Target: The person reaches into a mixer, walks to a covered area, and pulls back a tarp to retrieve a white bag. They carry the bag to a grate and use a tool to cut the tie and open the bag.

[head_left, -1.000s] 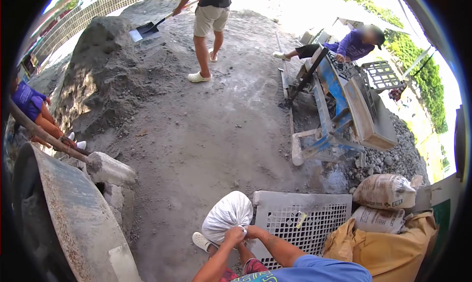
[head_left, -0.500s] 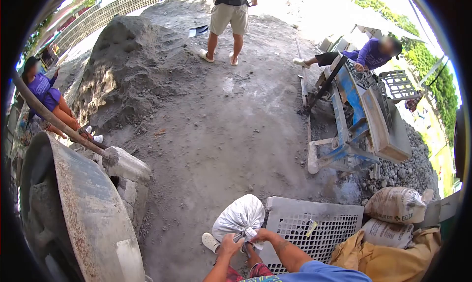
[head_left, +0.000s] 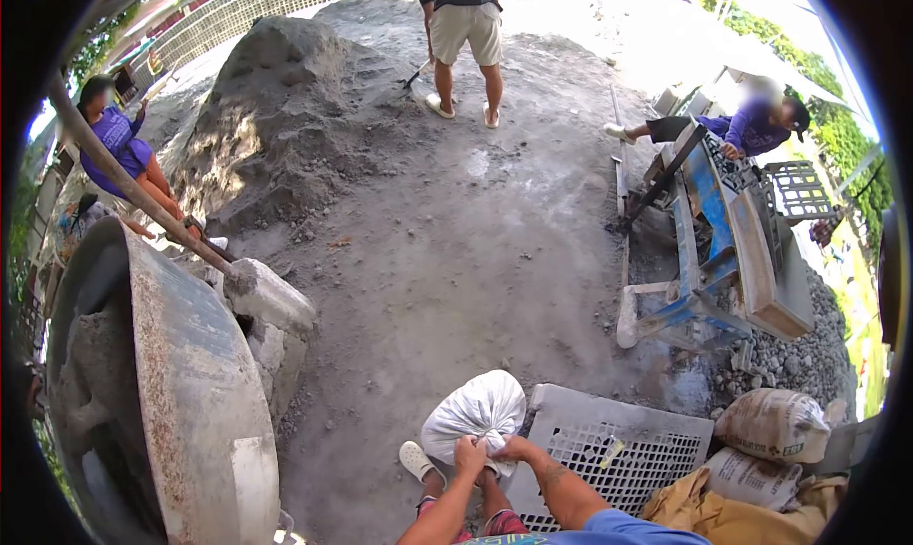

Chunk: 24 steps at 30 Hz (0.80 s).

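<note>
A full white sack [head_left: 473, 414] stands on the ground just in front of my feet, its cloth bunched into folds at the neck. My left hand [head_left: 470, 455] has its fingers closed on the gathered neck. Close beside it, my right hand [head_left: 512, 450] grips the same bunched cloth from the other side. The fingertips of both hands nearly meet there, and what lies between them is partly hidden. The sack's neck tilts toward me.
A rusty mixer drum [head_left: 195, 383] is at left. A perforated grey panel [head_left: 618, 431] lies right of the sack, near stacked printed sacks [head_left: 772, 423]. A blue metal machine [head_left: 704, 231] stands farther right. Beyond are a sand heap [head_left: 285, 88] and several people, one with a shovel [head_left: 416, 73].
My hands have drawn closer together on the sack's neck. The view has shifted, so things sit lower and to the right. The person at the back has lowered the shovel to the heap.
</note>
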{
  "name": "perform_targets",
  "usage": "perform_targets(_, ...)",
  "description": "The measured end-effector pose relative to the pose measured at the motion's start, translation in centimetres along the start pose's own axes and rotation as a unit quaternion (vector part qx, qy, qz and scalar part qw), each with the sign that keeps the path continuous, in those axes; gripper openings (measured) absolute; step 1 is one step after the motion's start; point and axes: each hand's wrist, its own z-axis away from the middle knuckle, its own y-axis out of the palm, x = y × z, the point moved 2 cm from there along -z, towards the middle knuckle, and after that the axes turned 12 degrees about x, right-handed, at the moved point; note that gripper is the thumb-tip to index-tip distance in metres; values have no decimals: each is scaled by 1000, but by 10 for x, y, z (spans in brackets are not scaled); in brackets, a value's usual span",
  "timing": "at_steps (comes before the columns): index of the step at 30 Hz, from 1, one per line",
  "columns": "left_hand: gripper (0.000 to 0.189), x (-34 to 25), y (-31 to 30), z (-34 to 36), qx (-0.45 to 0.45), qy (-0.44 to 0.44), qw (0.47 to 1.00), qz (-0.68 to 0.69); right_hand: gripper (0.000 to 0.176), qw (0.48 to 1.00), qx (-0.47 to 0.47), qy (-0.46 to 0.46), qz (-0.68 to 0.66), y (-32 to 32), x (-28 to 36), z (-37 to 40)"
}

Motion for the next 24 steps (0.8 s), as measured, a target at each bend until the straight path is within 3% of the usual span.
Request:
perform_targets(1,29,8,0,-1,41,-83,995,-26,59,1000,2,0,0,1,1,0)
perform_targets(2,29,6,-4,-1,40,-84,995,-25,62,1000,0,8,0,0,6,4)
perform_targets(4,39,2,-8,-3,159,-115,974,-115,69,1000,-3,25,1,-5,16,13)
perform_targets(5,39,12,-4,-9,158,-115,974,-113,69,1000,-2,25,3,-6,20,17)
perform_targets(7,45,41,13,-26,194,21,955,-225,70,998,-39,34,-38,-6,28,23)
perform_targets(8,45,45,11,-26,195,21,955,-223,70,998,-38,35,-38,-6,29,21)
perform_targets(10,38,44,1,-31,142,-48,967,-207,67,996,-2,48,-79,-5,22,12)
perform_targets(11,37,16,-17,-21,120,-105,978,-138,65,995,-5,12,-96,-2,18,10)
perform_targets(12,37,16,-14,-20,120,-105,977,-138,65,995,-6,12,-96,-3,25,18)
perform_targets(14,39,18,-11,-19,90,-81,993,-10,63,990,-22,-19,-139,-4,39,33)
perform_targets(18,42,28,0,-15,180,-158,962,130,60,992,-9,-5,-124,8,13,11)
perform_targets(19,47,30,1,-16,198,-108,974,5,60,993,-21,-12,-118,9,7,13)
perform_targets(20,47,28,3,-12,202,-107,973,5,61,996,-39,5,-81,11,3,15)
perform_targets(22,48,21,10,-2,180,-45,979,-83,62,991,-32,-12,-131,18,-6,22)
perform_targets(24,31,30,33,11,187,51,947,-256,62,989,-23,-8,-147,36,-25,29)
